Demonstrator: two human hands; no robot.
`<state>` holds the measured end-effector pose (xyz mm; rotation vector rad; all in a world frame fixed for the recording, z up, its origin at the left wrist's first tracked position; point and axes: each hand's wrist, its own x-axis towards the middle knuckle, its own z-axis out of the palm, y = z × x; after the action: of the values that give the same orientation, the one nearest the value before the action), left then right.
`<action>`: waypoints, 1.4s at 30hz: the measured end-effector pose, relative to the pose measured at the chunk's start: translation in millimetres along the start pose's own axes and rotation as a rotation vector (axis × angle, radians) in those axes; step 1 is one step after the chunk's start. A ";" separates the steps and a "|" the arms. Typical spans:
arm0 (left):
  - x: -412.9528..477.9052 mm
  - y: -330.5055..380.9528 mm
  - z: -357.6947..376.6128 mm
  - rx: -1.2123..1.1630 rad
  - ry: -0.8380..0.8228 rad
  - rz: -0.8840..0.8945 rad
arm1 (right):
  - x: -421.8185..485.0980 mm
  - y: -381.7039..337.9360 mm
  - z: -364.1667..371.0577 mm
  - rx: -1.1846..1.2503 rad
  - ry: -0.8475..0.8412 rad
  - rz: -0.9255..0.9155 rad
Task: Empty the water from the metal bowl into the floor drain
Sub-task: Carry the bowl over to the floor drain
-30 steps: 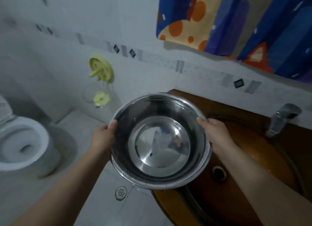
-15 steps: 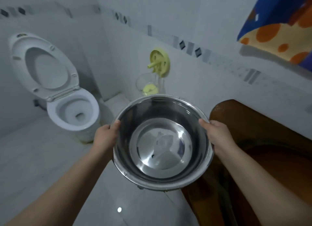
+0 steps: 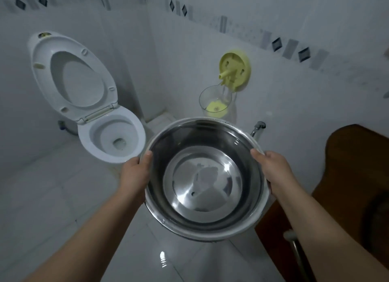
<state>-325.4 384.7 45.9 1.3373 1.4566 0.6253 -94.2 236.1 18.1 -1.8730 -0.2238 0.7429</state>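
A round metal bowl (image 3: 205,178) is held level in mid-air over the white tiled floor (image 3: 52,208). Clear water lies in it, with reflections on its flat bottom. My left hand (image 3: 134,172) grips the bowl's left rim, thumb over the edge. My right hand (image 3: 273,172) grips the right rim the same way. The floor drain is not in view; the bowl and my arms cover the floor beneath.
A white toilet (image 3: 111,138) with its lid up stands at the left, by the wall. A yellow wall holder with a clear cup (image 3: 216,104) hangs behind the bowl. A small tap (image 3: 257,129) sticks out behind the rim. The brown basin counter (image 3: 353,166) is at the right.
The view has swung left, away from the basin, with the bowl still between both hands. The toilet has come into full view. The floor drain seen a second ago is hidden.
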 end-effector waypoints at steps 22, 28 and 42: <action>168.5 -221.2 118.5 0.004 0.040 0.013 | 177.9 213.5 101.1 0.056 -0.037 0.030; 213.9 -310.7 168.8 0.055 0.058 -0.033 | 240.0 303.8 125.4 0.036 -0.043 0.019; 274.4 -484.4 274.3 0.095 0.084 -0.062 | 336.6 479.7 147.3 -0.112 -0.002 -0.015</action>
<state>-238.0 451.9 -564.9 1.3468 1.6068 0.5843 -2.3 306.9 -575.0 -1.9749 -0.2856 0.7345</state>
